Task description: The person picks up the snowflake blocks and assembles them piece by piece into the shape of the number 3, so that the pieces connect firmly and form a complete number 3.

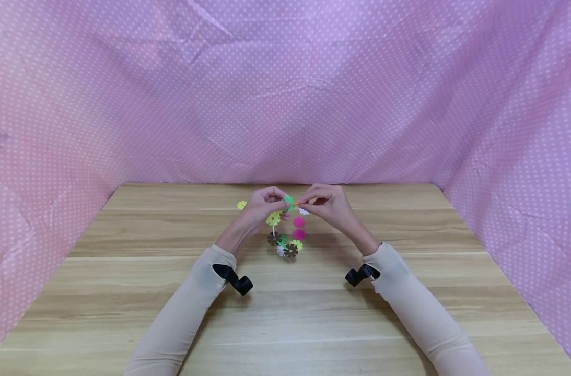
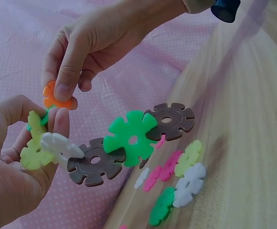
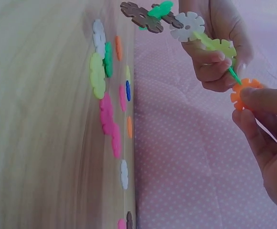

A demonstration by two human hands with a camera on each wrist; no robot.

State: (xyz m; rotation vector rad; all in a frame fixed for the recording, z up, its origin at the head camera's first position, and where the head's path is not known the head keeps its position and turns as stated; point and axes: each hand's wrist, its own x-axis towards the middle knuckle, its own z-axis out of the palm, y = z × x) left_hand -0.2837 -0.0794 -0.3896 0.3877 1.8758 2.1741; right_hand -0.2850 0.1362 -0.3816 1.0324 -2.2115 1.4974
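Note:
My left hand [image 1: 261, 206] holds a chain of slotted, flower-shaped plastic discs joined edge to edge. Its fingers pinch near the green disc [image 1: 289, 202] at the upper end, beside yellow discs [image 2: 36, 157]. From there the chain hangs through a white disc [image 2: 57, 144], a brown disc [image 2: 81, 169], a larger-looking green disc [image 2: 117, 140] and another brown disc [image 2: 180, 121]. Between thumb and fingers, my right hand [image 1: 329, 203] pinches an orange disc [image 3: 236, 98]. The orange disc's edge meets the green disc's; how deep their slots engage I cannot tell.
Loose discs lie on the wooden table [image 1: 285, 324] beneath and behind the hands, among them pink [image 1: 299, 222], white [image 2: 189, 185], yellow [image 3: 97, 76] and blue [image 3: 128, 90]. A pink dotted cloth [image 1: 285, 94] hangs along the back and sides.

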